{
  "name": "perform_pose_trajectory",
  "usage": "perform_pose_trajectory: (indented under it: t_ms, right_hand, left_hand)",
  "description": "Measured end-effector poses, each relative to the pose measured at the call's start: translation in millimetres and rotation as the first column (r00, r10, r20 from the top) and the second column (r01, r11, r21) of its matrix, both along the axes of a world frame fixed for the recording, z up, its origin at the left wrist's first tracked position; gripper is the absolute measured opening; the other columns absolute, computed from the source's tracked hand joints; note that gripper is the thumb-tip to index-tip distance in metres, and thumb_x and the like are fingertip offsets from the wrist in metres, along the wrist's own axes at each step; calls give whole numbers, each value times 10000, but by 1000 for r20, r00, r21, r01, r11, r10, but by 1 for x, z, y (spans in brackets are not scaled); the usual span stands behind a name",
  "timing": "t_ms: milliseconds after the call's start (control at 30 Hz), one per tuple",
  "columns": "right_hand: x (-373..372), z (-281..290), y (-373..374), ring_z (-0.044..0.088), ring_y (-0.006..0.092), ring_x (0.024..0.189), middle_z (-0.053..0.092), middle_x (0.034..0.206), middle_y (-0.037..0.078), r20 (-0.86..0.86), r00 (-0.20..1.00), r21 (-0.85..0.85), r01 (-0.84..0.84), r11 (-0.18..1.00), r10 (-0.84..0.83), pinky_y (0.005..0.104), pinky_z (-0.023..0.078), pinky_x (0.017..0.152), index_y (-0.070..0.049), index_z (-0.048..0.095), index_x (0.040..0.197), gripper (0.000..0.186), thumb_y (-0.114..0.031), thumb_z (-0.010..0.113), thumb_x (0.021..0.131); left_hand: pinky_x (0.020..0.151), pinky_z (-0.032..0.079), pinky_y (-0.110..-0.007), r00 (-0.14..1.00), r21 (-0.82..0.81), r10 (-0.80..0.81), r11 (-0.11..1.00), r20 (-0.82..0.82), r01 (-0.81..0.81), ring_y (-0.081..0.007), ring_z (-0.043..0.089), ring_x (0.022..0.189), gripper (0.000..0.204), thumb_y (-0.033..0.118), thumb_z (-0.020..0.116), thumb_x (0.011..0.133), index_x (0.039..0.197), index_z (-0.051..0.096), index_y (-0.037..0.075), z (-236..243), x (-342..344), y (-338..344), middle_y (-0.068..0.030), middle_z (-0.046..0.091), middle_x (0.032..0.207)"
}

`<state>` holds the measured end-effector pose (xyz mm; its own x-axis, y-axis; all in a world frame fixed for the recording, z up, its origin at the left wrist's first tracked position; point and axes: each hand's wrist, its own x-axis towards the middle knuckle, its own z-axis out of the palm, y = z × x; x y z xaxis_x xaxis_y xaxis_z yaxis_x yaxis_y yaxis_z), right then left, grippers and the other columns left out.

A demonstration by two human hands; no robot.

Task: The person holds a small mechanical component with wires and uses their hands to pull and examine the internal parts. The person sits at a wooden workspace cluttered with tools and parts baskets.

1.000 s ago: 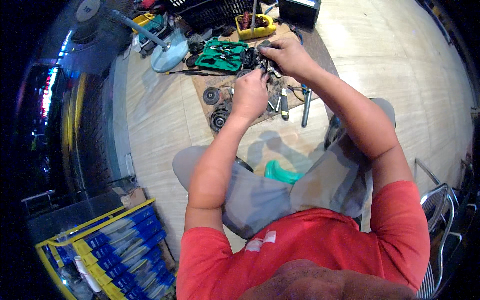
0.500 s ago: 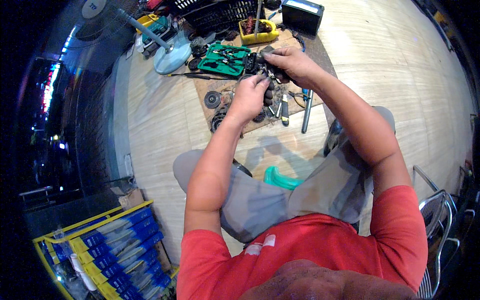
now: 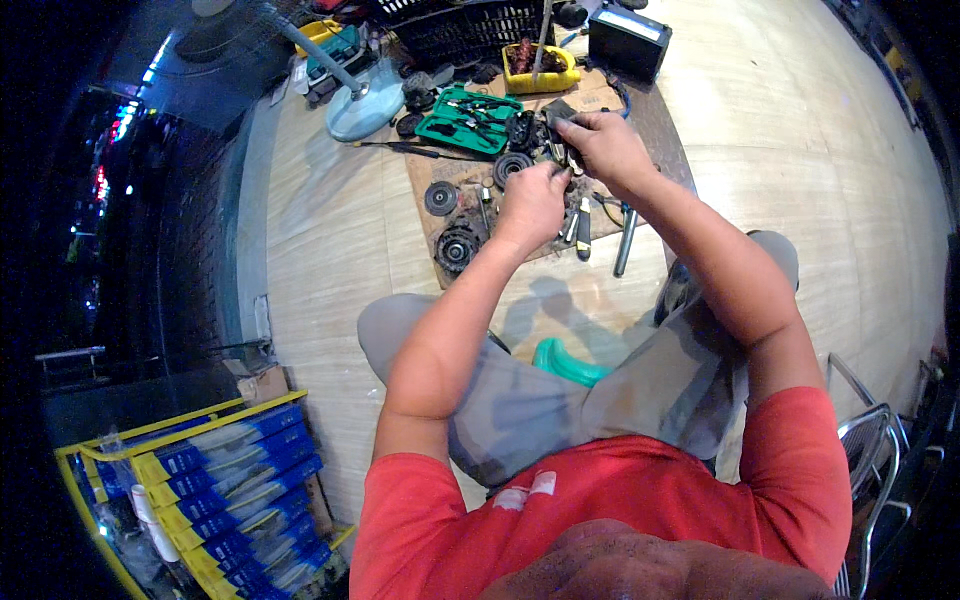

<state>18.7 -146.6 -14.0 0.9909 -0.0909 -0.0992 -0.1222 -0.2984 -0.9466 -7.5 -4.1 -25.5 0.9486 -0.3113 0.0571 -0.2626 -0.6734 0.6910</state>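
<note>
My right hand (image 3: 608, 152) is closed on a dark grey piece (image 3: 561, 113), its thumb and fingers pressing it; the kind of thing cannot be made out. Just below and to the left, my left hand (image 3: 532, 204) has its fingers pinched together beside small dark and metal parts, and what they hold is hidden. A black round wheel-like part (image 3: 513, 168) lies next to the left hand. Farther left are a black disc (image 3: 441, 198) and a larger ringed black part (image 3: 457, 247). A yellow-and-black utility knife (image 3: 584, 230) lies nearer me.
An open green tool case (image 3: 462, 120) lies beyond my hands, with a yellow tub (image 3: 541, 78) and black battery (image 3: 629, 42) behind. Pliers (image 3: 608, 207) and a metal tube (image 3: 626, 242) lie right. A fan base (image 3: 365, 104) stands left; a green stool (image 3: 567, 362) is below me.
My left hand has moved rightward, closer to my right hand, uncovering the round black part. The right hand still grips the dark grey piece. The whole view has shifted slightly.
</note>
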Motion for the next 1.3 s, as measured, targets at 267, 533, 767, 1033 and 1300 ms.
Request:
perform_pose_trajectory:
  t_ms: [267, 533, 767, 1033, 1300]
  right_hand:
    - [10, -13, -11, 489, 81, 516, 587, 611, 44, -61, 993, 189, -91, 978, 104, 275, 386, 462, 24, 665, 846, 399, -368, 603, 889]
    - [5, -9, -3, 492, 106, 495, 562, 620, 38, -4, 996, -62, -90, 994, 90, 277, 373, 437, 15, 660, 847, 274, -254, 619, 884]
    - [6, -12, -4, 457, 83, 459, 507, 598, 8, -82, 991, 228, -81, 970, 102, 243, 341, 389, -3, 609, 870, 218, -205, 557, 933]
    - [-2, 1, -2, 462, 93, 477, 537, 646, 17, -100, 992, 515, -19, 857, 82, 258, 376, 420, -10, 598, 968, 264, -267, 543, 940]
    - [0, 3, -10, 532, 102, 586, 590, 721, 38, 79, 989, 185, -140, 973, 127, 259, 415, 508, 9, 618, 941, 264, -247, 553, 930]
  left_hand:
    - [712, 479, -462, 996, 15, 84, 996, 42, -84, -402, 617, 789, 223, 206, 561, 867, 868, 641, -2, -5, 6, 4, -221, 640, 818]
    - [717, 481, -482, 985, 115, 0, 993, 172, -20, -406, 613, 796, 190, 167, 580, 854, 814, 627, -12, -8, 3, 3, -238, 633, 819]
    - [697, 492, -449, 983, 25, 42, 999, 177, -47, -390, 623, 787, 188, 179, 611, 844, 916, 664, 14, -4, 6, 6, -212, 648, 838]
    - [638, 503, -326, 995, -284, 88, 954, -45, -97, -194, 654, 660, 215, 172, 636, 833, 923, 680, -18, 1, 5, 5, -139, 688, 780]
    - [603, 486, -310, 990, -476, 94, 870, -106, -133, -172, 634, 635, 195, 148, 608, 850, 875, 677, -33, -2, 6, -2, -147, 669, 717]
